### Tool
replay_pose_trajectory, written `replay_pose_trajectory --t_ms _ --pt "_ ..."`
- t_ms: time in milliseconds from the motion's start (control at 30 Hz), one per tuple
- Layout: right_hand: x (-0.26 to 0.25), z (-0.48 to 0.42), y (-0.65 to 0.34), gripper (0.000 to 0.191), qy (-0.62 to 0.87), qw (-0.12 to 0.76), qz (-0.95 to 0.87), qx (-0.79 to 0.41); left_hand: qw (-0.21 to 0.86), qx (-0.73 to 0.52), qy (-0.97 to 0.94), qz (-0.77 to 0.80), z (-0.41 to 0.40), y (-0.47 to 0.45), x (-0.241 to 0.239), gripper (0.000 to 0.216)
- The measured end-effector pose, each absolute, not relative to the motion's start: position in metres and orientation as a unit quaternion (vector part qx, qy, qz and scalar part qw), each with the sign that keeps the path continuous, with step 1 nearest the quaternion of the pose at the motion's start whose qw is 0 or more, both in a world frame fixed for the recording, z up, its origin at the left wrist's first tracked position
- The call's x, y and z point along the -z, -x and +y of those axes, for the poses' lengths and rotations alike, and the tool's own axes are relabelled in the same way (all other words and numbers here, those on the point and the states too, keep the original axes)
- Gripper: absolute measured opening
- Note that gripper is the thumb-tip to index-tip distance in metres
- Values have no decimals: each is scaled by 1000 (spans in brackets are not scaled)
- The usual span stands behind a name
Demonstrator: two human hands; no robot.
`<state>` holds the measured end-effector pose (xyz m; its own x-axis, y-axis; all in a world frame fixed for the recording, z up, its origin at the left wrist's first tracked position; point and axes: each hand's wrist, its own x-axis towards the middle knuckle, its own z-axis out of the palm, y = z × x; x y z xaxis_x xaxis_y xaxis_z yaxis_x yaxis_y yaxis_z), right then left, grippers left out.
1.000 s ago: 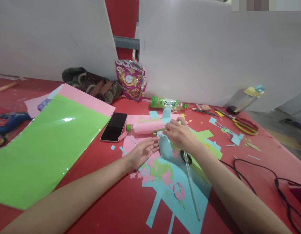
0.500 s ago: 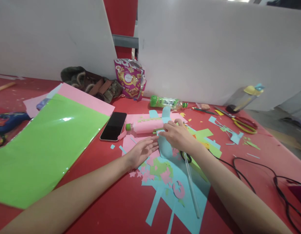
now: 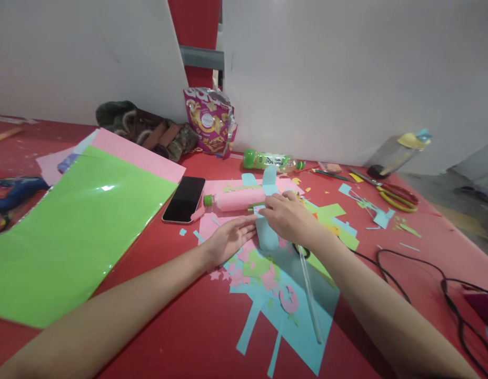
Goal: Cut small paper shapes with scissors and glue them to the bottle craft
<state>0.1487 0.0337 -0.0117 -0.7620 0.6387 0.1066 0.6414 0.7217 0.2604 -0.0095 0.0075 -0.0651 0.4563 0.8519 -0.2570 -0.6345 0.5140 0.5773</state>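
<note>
A plastic bottle wrapped in pink paper (image 3: 239, 200) lies on its side, its green cap pointing left. Light blue paper flaps stick out from its right end: a rounded upper flap (image 3: 269, 180) and a longer lower blue paper flap (image 3: 267, 235). My right hand (image 3: 289, 218) is closed at that end, fingers curled, pinching the top of the lower flap against the bottle; its grip is partly hidden. My left hand (image 3: 230, 239) lies below the bottle, fingers stretched out and holding nothing, fingertips at the lower flap's left edge.
Pink stars and paper scraps (image 3: 263, 271) lie on a blue sheet (image 3: 310, 342) with a clear glue stick (image 3: 310, 300). Left are a phone (image 3: 184, 200), green sheet (image 3: 89, 226) and blue glue gun (image 3: 18, 195). Scissors (image 3: 397, 197), black cable (image 3: 417, 265) and tea bottle (image 3: 273, 161) surround the work.
The view has tilted slightly, so everything sits a little higher. My right hand keeps its grip at the bottle's end, and my left hand stays stretched out beside the flap.
</note>
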Motion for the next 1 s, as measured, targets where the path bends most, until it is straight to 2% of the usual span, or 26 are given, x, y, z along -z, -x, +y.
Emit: replay_pose_trajectory --t_ms 133,300,400,667,833,1000 --pt "-8 19 -148 17 375 -78 -922 58 833 -444 -203 260 8 11 67 20" --pt "-20 18 -178 21 568 -165 -806 -9 839 -435 -199 260 10 11 69 24" --pt "-15 21 -201 32 646 -217 -732 -16 835 -442 -190 265 10 11 69 23" --pt "5 26 -216 33 661 -240 -711 -35 840 -437 -179 266 9 11 66 24" --pt "10 36 -221 39 643 -211 -735 -28 840 -435 -185 266 9 12 69 28" --pt "-6 38 -227 45 637 -171 -752 -5 842 -433 -192 258 10 13 71 29"
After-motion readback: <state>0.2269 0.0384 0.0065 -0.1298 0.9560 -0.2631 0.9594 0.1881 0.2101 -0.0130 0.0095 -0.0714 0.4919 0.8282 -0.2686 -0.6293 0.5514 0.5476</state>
